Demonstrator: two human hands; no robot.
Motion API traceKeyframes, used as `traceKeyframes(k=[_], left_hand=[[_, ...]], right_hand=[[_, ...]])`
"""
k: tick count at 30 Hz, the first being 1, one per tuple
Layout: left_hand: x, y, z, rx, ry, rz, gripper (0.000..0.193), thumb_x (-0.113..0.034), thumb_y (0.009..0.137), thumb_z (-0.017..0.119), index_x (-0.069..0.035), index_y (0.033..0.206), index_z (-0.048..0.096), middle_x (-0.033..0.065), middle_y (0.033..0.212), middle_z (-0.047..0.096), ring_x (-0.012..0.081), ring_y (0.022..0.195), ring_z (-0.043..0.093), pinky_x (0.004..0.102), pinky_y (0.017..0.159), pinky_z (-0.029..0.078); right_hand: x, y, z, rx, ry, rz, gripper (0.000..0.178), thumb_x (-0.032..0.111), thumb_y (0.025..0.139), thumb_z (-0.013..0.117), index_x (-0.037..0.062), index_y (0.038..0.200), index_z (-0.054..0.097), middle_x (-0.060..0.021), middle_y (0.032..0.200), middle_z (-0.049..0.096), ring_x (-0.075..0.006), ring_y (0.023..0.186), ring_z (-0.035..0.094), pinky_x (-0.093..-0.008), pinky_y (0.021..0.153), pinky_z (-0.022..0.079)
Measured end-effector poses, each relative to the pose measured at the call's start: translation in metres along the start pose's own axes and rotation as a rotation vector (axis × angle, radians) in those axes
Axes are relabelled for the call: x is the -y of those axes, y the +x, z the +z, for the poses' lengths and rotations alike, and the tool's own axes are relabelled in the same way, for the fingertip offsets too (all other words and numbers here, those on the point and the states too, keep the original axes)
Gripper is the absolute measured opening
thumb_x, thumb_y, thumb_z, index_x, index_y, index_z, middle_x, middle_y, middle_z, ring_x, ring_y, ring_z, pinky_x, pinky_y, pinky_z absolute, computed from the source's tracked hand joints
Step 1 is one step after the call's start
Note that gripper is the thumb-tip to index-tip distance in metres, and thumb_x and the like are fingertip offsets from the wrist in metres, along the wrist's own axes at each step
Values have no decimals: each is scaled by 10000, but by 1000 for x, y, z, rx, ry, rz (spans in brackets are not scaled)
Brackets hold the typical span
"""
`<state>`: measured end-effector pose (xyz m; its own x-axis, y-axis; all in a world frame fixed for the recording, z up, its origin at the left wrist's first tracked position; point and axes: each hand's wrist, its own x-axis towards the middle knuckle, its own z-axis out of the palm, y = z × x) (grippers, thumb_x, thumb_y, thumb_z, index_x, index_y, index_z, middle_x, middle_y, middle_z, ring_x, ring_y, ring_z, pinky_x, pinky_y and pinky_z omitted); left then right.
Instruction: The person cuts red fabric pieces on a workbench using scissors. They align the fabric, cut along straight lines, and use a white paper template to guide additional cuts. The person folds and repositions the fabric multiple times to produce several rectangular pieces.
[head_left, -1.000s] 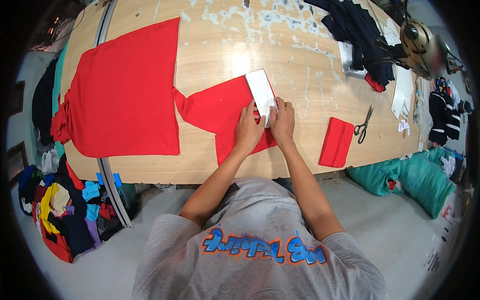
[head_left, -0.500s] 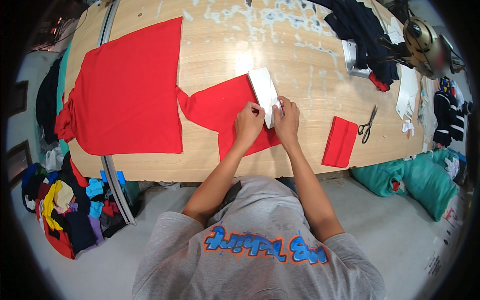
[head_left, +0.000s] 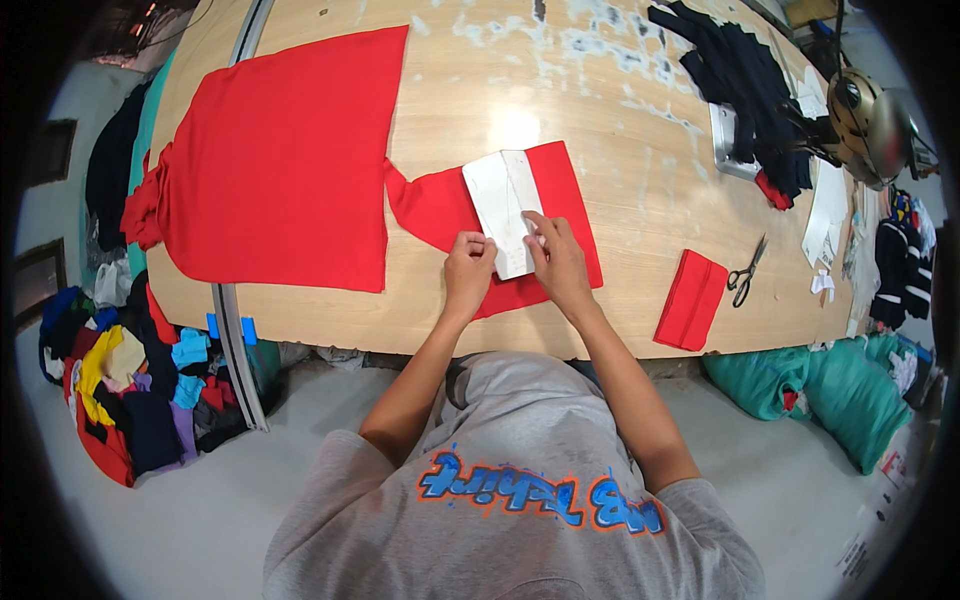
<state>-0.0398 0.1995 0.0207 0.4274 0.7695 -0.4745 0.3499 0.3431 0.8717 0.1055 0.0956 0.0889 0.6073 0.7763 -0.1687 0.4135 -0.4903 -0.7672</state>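
Observation:
A flat white card template (head_left: 502,190), with a lengthwise line near its right side, lies tilted on a piece of red cloth (head_left: 570,190). My left hand (head_left: 468,277) pinches the card's lower left edge between thumb and fingers. Over the lower right edge of the card, my right hand (head_left: 563,268) has its thumb and bent fingers closed on it. Red cloth shows on both sides of the card. At its left corner this cloth meets a large red cloth panel (head_left: 290,170) spread flat, bunched at its far left end.
To the right lie a folded red cloth (head_left: 690,300) and dark scissors (head_left: 745,275). A dark garment pile (head_left: 745,90), white paper pieces (head_left: 825,210) and a metal lamp-like fixture (head_left: 865,120) stand farther right. Mixed cloth scraps (head_left: 140,390) are heaped below the table's left end.
The white card now shows wider and lies farther left on the cloth, with red cloth uncovered to its right. Both hands have moved slightly down and left. The whole view has shifted a little.

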Motion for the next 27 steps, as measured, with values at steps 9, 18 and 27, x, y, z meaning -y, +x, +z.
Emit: traceKeyframes(k=[9, 18, 27], left_hand=[[5, -11, -40, -121, 299, 161, 212, -142, 1072, 698, -1, 1221, 753, 151, 1041, 803, 235, 870, 782, 369, 786, 627], [13, -32, -73, -94, 479, 359, 274, -89, 1061, 665, -54, 1328, 714, 136, 1131, 726, 273, 941, 748, 415, 838, 606], [-1, -23, -34, -95, 406, 282, 431, -97, 1027, 715, -28, 1449, 660, 138, 1257, 765, 219, 925, 749, 378, 864, 606]], right_hand=[[-18, -8, 40, 122, -184, -49, 590, 31, 988, 734, 146, 1547, 588, -221, 1327, 549, -443, 1167, 651, -536, 974, 575], [-22, -7, 47, 99, -192, -61, 611, 9, 970, 738, 147, 1542, 573, -219, 1341, 533, -444, 1206, 628, -539, 1011, 560], [-21, -4, 44, 93, -155, -59, 605, 17, 953, 761, 139, 1524, 600, -223, 1321, 548, -438, 1186, 647, -518, 1006, 570]])
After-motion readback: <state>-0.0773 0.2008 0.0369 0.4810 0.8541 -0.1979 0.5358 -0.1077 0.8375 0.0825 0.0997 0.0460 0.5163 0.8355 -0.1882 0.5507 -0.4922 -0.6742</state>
